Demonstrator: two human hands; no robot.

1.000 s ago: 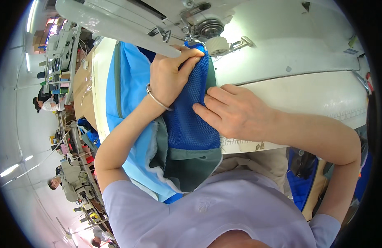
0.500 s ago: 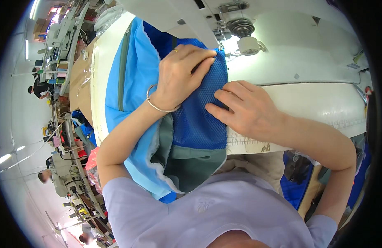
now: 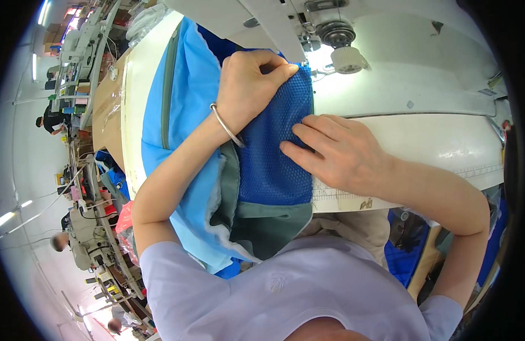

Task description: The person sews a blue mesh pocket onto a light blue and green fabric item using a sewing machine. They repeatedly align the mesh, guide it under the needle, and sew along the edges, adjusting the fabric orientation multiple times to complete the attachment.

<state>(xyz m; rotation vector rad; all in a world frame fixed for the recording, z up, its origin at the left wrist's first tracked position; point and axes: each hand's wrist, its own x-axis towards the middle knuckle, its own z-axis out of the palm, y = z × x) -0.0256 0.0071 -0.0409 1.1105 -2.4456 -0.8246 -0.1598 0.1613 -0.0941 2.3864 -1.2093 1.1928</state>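
My left hand (image 3: pixel 248 85), with a bangle at the wrist, pinches the upper right edge of a dark blue mesh panel (image 3: pixel 271 176) just beside the sewing machine's presser foot (image 3: pixel 304 62). Lower right, my right hand (image 3: pixel 336 150) lies on the mesh edge and white table, its bent fingers spread apart. The mesh joins grey-green fabric (image 3: pixel 265 227) below. Light blue fabric (image 3: pixel 188 74) with a grey-green strip (image 3: pixel 170 91) lies to the left, partly under my left forearm.
The white machine head (image 3: pixel 234 17) hangs over the work. A white table extension (image 3: pixel 433 136) with a ruler stretches right. Further left are brown board (image 3: pixel 109 108), a red plastic bag (image 3: pixel 125 233), other sewing machines (image 3: pixel 80 68) and co-workers (image 3: pixel 52 119).
Over the last second the view has shifted relative to the machine, which now sits further right in it. My left hand has shifted slightly along the mesh edge, its fingers more curled.
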